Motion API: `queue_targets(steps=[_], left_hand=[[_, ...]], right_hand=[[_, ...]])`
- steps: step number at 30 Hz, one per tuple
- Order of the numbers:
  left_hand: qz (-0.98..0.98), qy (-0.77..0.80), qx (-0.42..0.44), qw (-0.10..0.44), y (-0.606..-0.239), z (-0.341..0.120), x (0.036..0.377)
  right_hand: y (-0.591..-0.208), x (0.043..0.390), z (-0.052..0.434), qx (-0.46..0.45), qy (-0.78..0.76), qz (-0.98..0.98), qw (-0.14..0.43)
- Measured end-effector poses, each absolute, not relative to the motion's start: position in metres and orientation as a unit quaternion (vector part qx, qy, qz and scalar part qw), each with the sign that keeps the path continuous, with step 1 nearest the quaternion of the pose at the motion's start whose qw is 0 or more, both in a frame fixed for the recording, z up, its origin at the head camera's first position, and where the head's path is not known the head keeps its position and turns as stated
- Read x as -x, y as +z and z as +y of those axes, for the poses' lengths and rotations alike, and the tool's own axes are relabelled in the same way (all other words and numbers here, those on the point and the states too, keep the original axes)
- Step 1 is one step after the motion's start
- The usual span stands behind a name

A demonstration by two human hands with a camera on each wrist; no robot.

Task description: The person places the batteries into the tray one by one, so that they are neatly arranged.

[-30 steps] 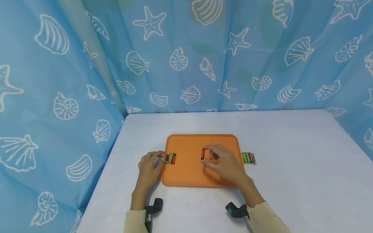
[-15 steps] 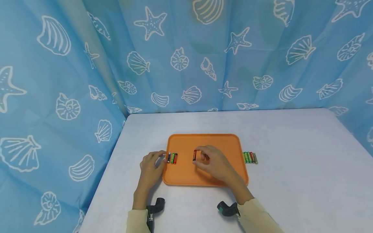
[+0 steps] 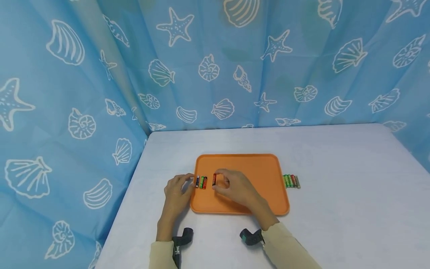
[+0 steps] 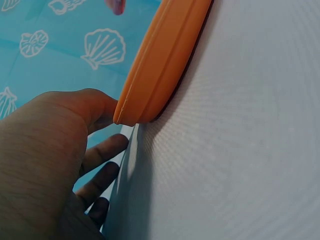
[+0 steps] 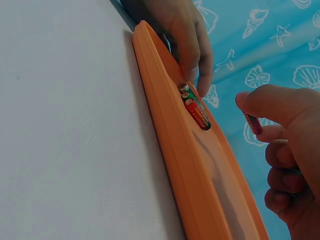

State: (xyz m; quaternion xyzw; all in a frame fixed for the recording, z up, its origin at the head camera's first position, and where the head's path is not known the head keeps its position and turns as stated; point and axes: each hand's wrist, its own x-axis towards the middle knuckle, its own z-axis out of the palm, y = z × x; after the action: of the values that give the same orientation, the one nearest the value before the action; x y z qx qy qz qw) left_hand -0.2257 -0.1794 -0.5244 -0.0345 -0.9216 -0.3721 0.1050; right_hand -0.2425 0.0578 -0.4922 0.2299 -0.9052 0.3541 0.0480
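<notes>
An orange tray (image 3: 255, 168) lies on the white table. At its left edge three batteries (image 3: 201, 182) lie side by side, also seen as batteries (image 5: 195, 108) in the right wrist view. My right hand (image 3: 231, 186) pinches a red battery (image 3: 214, 179) between thumb and forefinger, just right of that row and over the tray; the same red battery (image 5: 253, 123) shows under the thumb. My left hand (image 3: 177, 192) rests at the tray's left rim (image 4: 150, 85), fingers touching the edge beside the batteries.
Several more batteries (image 3: 291, 181) lie in a row on the table right of the tray. A blue curtain (image 3: 215, 63) with shell prints closes the back and left. The table (image 3: 352, 194) extends to the right.
My right hand has carried the red battery leftward across the tray, from its middle to just beside the three batteries. The left hand has stayed at the rim.
</notes>
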Motion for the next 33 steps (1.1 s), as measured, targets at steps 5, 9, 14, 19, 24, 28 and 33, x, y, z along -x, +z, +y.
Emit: queue_targets(steps=[5,9,14,19,24,28,33], left_hand=[[-0.922,-0.369,0.04,0.113,-0.522,-0.179,0.225],[-0.921,-0.367,0.049,0.121,-0.523,-0.178,0.226],[-0.92,-0.367,0.057,0.126,-0.525,-0.177,0.226],[-0.919,-0.369,0.055,0.128,-0.525,-0.177,0.225],[-0.921,-0.366,0.052,0.12,-0.525,-0.178,0.225],[-0.923,-0.363,0.053,0.117,-0.524,-0.178,0.225],[-0.922,-0.365,0.051,0.117,-0.523,-0.179,0.224]], right_hand=[[-0.495,0.249,0.052,-0.212,0.333,-0.918,0.028],[-0.498,0.255,0.047,-0.223,0.308,-0.925,0.017],[-0.5,0.257,0.04,-0.236,0.288,-0.928,0.008],[-0.502,0.26,0.037,-0.232,0.279,-0.932,0.005],[-0.505,0.261,0.035,-0.235,0.273,-0.933,0.004],[-0.505,0.261,0.034,-0.237,0.275,-0.932,0.004],[-0.506,0.262,0.031,-0.238,0.268,-0.934,0.001]])
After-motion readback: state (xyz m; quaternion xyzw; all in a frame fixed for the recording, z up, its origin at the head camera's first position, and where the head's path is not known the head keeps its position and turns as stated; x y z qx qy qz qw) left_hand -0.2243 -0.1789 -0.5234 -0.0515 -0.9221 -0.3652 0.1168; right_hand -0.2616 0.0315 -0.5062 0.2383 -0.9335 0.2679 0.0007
